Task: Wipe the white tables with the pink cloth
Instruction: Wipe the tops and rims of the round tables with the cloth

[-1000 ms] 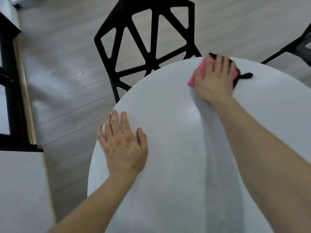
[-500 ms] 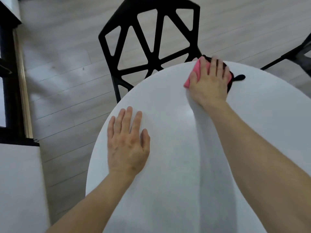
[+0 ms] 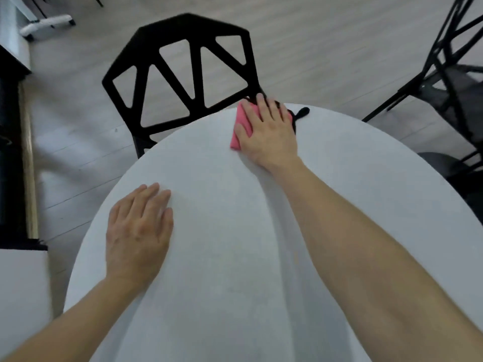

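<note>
A round white table point(image 3: 222, 231) fills the lower middle of the head view. My right hand point(image 3: 268, 134) lies flat with straight fingers on a folded pink cloth point(image 3: 241, 126) at the table's far edge, pressing it onto the top. The cloth has a black edge and a black loop point(image 3: 302, 113) sticking out to the right of the hand; most of it is hidden under the palm. On the near left part of the table my left hand point(image 3: 138, 228) rests flat, fingers together, holding nothing.
A black chair with a cut-out back point(image 3: 183, 82) stands right behind the table's far edge. Another black chair point(image 3: 449, 82) stands at the right. A second white surface point(image 3: 21, 296) lies at lower left, dark furniture point(image 3: 10, 152) along the left, grey plank floor around.
My right hand has slid the cloth slightly leftward along the far edge of the table. The left hand stays flat on the table. The view has shifted a little.
</note>
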